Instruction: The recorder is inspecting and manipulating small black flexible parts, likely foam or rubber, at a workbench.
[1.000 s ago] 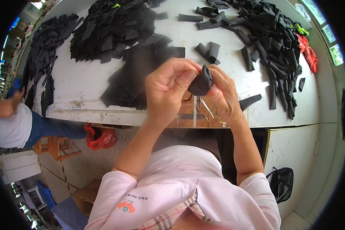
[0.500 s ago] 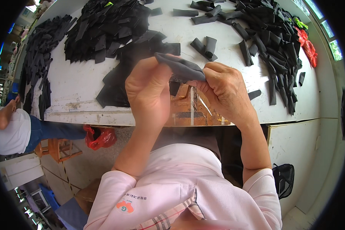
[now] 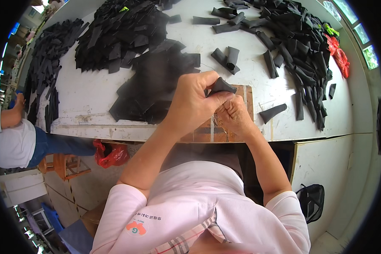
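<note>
Currently working one dark fabric piece (image 3: 222, 86) two-handed, held up over the far edge of the brown board (image 3: 202, 134). Gripping it in a closed left hand (image 3: 197, 95), with thumb along its near edge. Resting right hand (image 3: 237, 114) against left thumb, just below the piece, with fingers bent in; can't tell whether pinching cloth too, with fingertips out of sight.

Judging by the grip, probably midway through shaping or turning that single piece; can't say which. Probably calls next for a firm hold on the left and a clean pinch on the right, without crushing the curl.

Note one loose dark tube (image 3: 273, 113) right of the board, apart from both hands. More alike in a big tube heap (image 3: 302, 55) beyond and right of the board, plus stray tubes (image 3: 231, 57) straight beyond it. Left of the board, an overlapping spread of flat dark pieces (image 3: 146, 84).

On containers: spot a red plastic bag (image 3: 114, 153) left of the board, below the tabletop (image 3: 84, 99), showing dark inside; can't make out contents. Also a crumpled red bag (image 3: 340, 59) far right of the board, beside the heap, and a black bag (image 3: 311, 203) right of and nearer than the board; can't see into either.
</note>
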Motion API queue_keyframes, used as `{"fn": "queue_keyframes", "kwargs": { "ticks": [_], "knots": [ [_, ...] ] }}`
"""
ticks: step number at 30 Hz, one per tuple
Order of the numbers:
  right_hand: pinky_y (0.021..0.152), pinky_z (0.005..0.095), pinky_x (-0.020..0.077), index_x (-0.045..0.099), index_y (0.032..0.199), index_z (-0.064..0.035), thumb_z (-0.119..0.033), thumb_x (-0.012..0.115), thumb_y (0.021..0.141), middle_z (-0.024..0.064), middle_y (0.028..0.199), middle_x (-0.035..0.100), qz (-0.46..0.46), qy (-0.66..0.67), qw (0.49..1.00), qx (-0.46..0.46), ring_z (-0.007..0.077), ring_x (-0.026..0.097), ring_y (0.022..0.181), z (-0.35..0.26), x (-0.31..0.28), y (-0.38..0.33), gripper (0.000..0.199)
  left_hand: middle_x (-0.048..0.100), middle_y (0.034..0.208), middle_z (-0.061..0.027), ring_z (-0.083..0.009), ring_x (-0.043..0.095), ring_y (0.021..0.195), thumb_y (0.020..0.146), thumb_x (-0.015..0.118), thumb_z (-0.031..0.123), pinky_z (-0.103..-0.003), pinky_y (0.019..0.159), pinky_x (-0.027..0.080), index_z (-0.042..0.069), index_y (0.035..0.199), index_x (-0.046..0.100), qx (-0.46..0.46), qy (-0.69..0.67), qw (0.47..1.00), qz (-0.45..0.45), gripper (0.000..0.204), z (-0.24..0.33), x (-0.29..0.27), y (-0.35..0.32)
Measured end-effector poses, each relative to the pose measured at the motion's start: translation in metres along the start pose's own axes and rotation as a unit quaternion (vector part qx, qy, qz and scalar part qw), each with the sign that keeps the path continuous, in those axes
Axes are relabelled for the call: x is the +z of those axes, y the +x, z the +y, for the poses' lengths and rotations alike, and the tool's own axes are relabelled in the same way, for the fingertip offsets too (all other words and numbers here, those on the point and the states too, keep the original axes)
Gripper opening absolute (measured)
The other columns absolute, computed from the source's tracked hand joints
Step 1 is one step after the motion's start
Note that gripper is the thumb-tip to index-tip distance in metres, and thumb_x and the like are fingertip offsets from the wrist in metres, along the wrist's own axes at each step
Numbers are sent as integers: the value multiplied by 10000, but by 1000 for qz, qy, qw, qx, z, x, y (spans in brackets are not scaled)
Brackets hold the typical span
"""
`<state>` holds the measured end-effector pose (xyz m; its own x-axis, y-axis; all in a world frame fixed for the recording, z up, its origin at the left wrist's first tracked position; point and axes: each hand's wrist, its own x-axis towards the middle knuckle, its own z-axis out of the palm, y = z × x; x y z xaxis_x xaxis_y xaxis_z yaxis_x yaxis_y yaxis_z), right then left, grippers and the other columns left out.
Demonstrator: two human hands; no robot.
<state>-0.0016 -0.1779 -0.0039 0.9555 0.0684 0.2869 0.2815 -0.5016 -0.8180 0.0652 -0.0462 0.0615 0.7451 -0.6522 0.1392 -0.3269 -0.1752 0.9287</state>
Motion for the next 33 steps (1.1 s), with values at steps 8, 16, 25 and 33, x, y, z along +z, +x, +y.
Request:
{"fn": "queue_keyframes", "kwargs": {
  "ticks": [8,16,25,33],
  "knots": [
    [509,351,415,573,669,-30,-149,568,799,108,598,572,-52,-118,992,-4,284,549,555,-37,-32,28,176,610,874,-110,-143,567,798,851,547,156,-232,734,439,-4,876,587,102,-504,838,184,167,-1,-3,-14],
    [493,351,402,559,679,-22,-110,572,776,86,548,522,-72,-128,989,-16,277,515,530,-21,-15,24,131,616,832,-83,-92,538,746,844,561,139,-211,702,411,-4,865,598,48,-483,852,195,150,-17,-6,-19],
    [406,284,344,566,639,-26,-281,543,848,38,501,498,-14,226,973,39,139,447,424,-44,-40,37,330,627,806,-73,-91,562,725,816,554,91,-214,680,435,-30,865,607,14,-52,945,324,142,-57,-28,-2],
    [482,198,363,579,879,22,-491,383,881,28,633,516,160,334,905,211,80,460,535,8,-45,17,549,555,1039,-217,-349,526,993,740,607,342,-429,811,429,-15,1080,502,-160,424,861,232,505,-154,-91,88]
  ]
}}
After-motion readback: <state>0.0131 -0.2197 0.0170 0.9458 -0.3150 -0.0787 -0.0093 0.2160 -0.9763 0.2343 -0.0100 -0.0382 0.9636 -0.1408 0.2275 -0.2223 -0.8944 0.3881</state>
